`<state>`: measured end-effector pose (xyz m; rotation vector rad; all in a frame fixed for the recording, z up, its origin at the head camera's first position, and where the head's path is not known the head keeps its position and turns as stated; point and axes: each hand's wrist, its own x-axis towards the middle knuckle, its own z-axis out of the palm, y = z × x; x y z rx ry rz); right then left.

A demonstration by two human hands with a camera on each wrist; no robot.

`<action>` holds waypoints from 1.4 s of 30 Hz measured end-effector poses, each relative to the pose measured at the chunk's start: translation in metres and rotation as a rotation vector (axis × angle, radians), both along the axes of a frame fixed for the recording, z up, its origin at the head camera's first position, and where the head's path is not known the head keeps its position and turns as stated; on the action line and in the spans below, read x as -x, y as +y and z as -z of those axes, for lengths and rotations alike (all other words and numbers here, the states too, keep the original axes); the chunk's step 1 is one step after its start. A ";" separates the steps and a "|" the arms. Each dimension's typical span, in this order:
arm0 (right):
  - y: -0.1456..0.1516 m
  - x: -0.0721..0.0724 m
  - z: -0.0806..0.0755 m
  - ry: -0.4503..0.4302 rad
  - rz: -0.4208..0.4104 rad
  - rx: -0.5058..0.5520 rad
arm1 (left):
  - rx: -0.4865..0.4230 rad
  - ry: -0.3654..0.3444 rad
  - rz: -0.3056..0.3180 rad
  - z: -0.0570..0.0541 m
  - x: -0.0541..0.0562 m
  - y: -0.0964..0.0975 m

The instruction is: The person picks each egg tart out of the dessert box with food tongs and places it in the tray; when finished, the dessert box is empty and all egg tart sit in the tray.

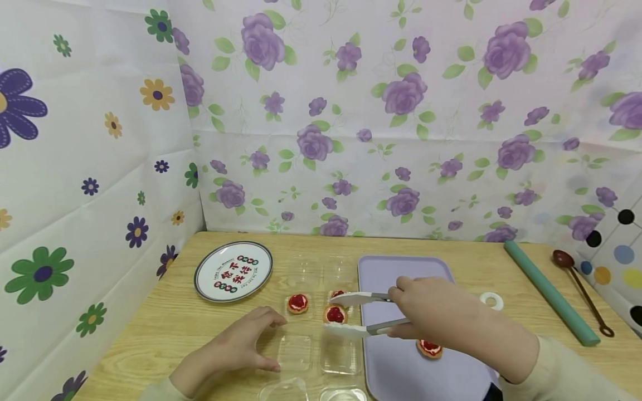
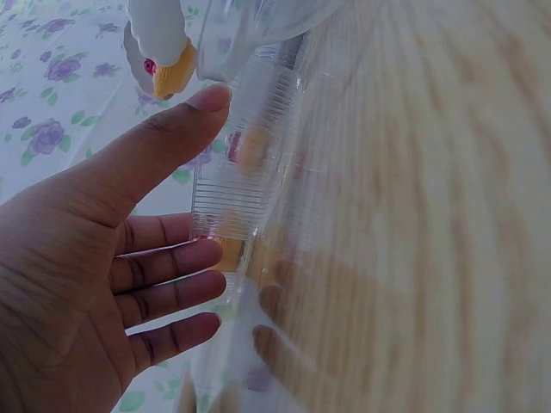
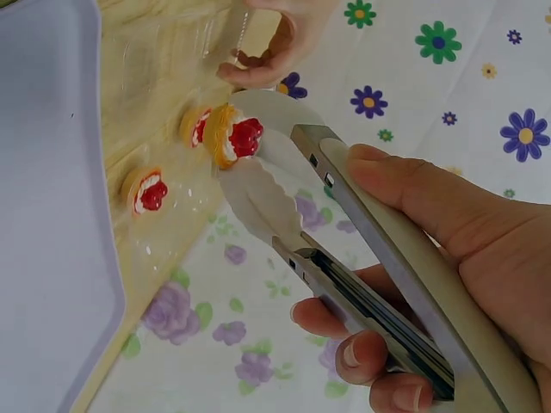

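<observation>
The plate (image 1: 233,272) bears red Chinese characters (image 1: 238,278) and tiny illegible lettering (image 1: 224,268).

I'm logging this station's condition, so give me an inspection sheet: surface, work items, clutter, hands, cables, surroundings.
Surface: wood-grain table.
Work items: tongs hold one tart; two more sit in clear containers, one visible on the purple tray.
Clutter: printed plate, white ring, green rod, dark spoon.
Hands: right hand grips the tongs; left hand, thumb apart from fingers, is beside the containers.
Cables: nothing seen.
Surroundings: flowered sheets behind and left, dotted sheet at right.
</observation>
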<state>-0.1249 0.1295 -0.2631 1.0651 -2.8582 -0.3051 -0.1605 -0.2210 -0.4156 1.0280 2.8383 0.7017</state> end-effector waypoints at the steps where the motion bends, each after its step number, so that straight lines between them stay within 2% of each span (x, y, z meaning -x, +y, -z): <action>1: 0.003 0.000 0.000 -0.005 0.009 0.005 | 0.000 -0.002 0.001 0.000 0.000 0.000; 8: 0.019 -0.001 0.001 -0.053 0.053 0.027 | -0.002 0.000 0.004 -0.001 0.000 -0.001; 16: 0.036 -0.003 0.005 -0.122 0.141 0.038 | -0.002 -0.016 0.005 -0.001 0.000 -0.001; 25: 0.058 -0.006 0.017 -0.137 0.164 0.043 | -0.001 -0.021 0.002 -0.001 -0.001 0.000; 31: 0.071 -0.005 0.027 -0.183 0.203 0.024 | -0.004 -0.012 0.006 -0.001 -0.001 0.000; 42: 0.085 -0.004 0.041 -0.218 0.236 0.007 | 0.001 -0.004 0.002 -0.002 -0.001 0.000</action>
